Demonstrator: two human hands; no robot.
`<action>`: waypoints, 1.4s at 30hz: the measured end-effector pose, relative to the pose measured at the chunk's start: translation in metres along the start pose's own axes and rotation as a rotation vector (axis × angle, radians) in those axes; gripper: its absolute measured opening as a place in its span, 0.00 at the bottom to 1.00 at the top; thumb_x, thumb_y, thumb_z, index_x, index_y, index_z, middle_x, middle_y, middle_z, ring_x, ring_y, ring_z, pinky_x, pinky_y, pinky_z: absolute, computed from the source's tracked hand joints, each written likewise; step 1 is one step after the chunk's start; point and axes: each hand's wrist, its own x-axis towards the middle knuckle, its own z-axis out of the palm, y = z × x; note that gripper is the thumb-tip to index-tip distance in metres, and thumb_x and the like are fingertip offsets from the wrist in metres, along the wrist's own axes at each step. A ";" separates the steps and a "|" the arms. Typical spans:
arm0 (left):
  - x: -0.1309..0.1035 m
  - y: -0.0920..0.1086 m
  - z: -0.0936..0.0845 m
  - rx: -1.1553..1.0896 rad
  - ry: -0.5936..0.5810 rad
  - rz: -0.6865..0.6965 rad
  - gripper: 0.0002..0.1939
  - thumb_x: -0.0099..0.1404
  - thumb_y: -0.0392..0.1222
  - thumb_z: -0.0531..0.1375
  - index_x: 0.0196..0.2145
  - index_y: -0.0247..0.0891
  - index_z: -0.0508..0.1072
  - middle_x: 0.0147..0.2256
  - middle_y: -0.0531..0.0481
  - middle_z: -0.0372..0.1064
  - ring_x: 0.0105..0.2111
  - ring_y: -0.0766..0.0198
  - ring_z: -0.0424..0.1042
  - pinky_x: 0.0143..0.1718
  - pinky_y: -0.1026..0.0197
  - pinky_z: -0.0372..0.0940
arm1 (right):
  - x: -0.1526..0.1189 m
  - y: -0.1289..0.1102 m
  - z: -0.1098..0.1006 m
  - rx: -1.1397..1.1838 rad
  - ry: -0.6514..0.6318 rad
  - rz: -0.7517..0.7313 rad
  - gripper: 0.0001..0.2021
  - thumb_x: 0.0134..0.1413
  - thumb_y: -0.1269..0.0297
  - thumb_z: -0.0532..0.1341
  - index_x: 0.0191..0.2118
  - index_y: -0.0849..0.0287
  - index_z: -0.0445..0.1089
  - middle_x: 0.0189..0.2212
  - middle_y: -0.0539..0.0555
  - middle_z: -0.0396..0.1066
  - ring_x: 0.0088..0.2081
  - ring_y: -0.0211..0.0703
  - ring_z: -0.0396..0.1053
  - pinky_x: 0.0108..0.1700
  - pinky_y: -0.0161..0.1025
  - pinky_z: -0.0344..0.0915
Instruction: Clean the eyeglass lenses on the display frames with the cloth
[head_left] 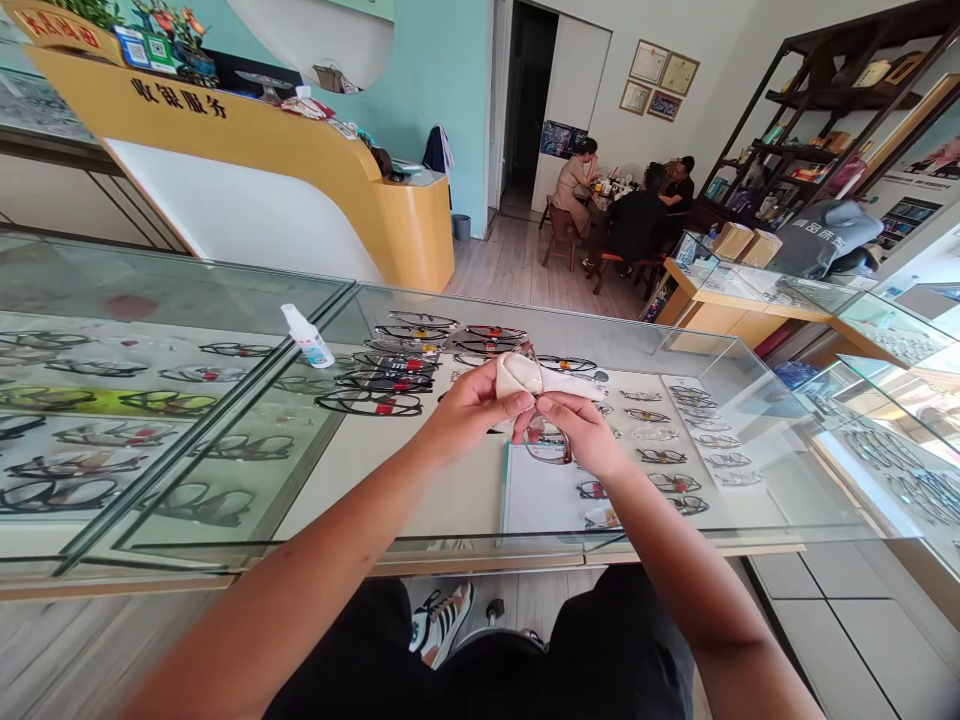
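Observation:
Above the glass display case, my left hand (480, 405) pinches a pale cloth (519, 374) that is folded around part of a pair of glasses. Close beside it, my right hand (581, 428) has its fingers closed on the glasses (550, 450), whose brownish frame hangs below the fingertips. Part of the cloth stretches to the right over my right hand. The far lens is hidden by the cloth and fingers. A white spray bottle (307, 338) stands on the glass to the left.
Rows of glasses (379, 402) lie inside the glass display case (420, 525). Beyond it are a yellow and white counter (315, 160) and several people at a table at the back. Another display case (739, 290) with cardboard boxes stands to the right.

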 end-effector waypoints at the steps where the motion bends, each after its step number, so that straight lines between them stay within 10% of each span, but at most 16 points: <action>1: 0.000 0.001 0.000 -0.001 0.001 -0.002 0.17 0.71 0.51 0.73 0.42 0.37 0.73 0.22 0.55 0.73 0.22 0.66 0.73 0.33 0.61 0.74 | 0.000 -0.001 0.000 -0.003 -0.006 0.008 0.25 0.73 0.40 0.63 0.38 0.57 0.83 0.36 0.56 0.83 0.37 0.46 0.73 0.46 0.43 0.72; 22: -0.007 -0.007 0.019 0.104 0.376 0.144 0.23 0.74 0.59 0.68 0.32 0.40 0.69 0.14 0.60 0.63 0.10 0.71 0.59 0.12 0.69 0.55 | -0.003 0.003 0.017 -0.196 -0.101 0.060 0.33 0.75 0.33 0.53 0.42 0.58 0.83 0.38 0.55 0.76 0.39 0.44 0.66 0.46 0.41 0.66; 36: -0.006 -0.015 -0.014 0.031 0.211 0.002 0.23 0.72 0.62 0.68 0.45 0.37 0.76 0.27 0.52 0.73 0.25 0.63 0.72 0.27 0.61 0.69 | 0.004 -0.003 0.007 -0.010 0.006 -0.009 0.28 0.72 0.37 0.60 0.38 0.57 0.84 0.34 0.56 0.82 0.38 0.47 0.75 0.47 0.43 0.70; 42: -0.003 0.017 0.007 0.117 0.098 0.117 0.18 0.71 0.52 0.72 0.45 0.38 0.72 0.23 0.56 0.71 0.21 0.65 0.72 0.30 0.61 0.72 | 0.006 -0.013 0.007 0.031 -0.012 -0.002 0.28 0.68 0.34 0.62 0.35 0.56 0.83 0.32 0.56 0.81 0.39 0.50 0.76 0.48 0.45 0.73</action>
